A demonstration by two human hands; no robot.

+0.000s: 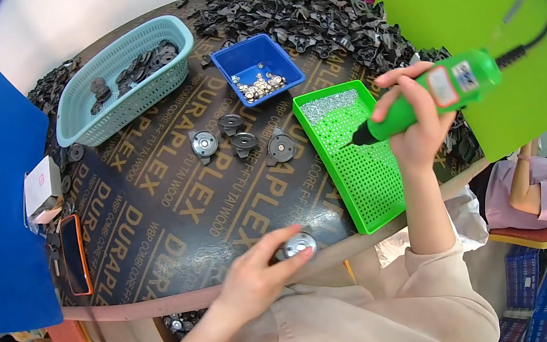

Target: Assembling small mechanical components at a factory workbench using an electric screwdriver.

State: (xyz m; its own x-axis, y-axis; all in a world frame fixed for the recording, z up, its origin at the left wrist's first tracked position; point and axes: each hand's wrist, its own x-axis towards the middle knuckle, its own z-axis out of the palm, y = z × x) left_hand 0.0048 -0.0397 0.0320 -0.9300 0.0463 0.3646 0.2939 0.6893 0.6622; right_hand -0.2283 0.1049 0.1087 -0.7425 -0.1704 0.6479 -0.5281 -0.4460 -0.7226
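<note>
My right hand (418,119) is wrapped round a green electric screwdriver (461,85), whose dark nose and thin bit point left over the green perforated tray (359,183). Small silver screws (331,108) are heaped at that tray's far end. By the table's front edge, my left hand (252,280) grips a round part with a metal disc (299,244) between thumb and fingers. Farther in lie several similar black parts: one with a silver disc (204,143), a darker one (280,147) and a close pair (237,132).
A blue bin (230,58) holds small metal pieces. Behind it spreads a large pile of black parts (308,16). A pale teal basket (79,107) with black discs stands far left, a phone (75,255) and white box (42,184) nearer. Another person (527,184) sits at right.
</note>
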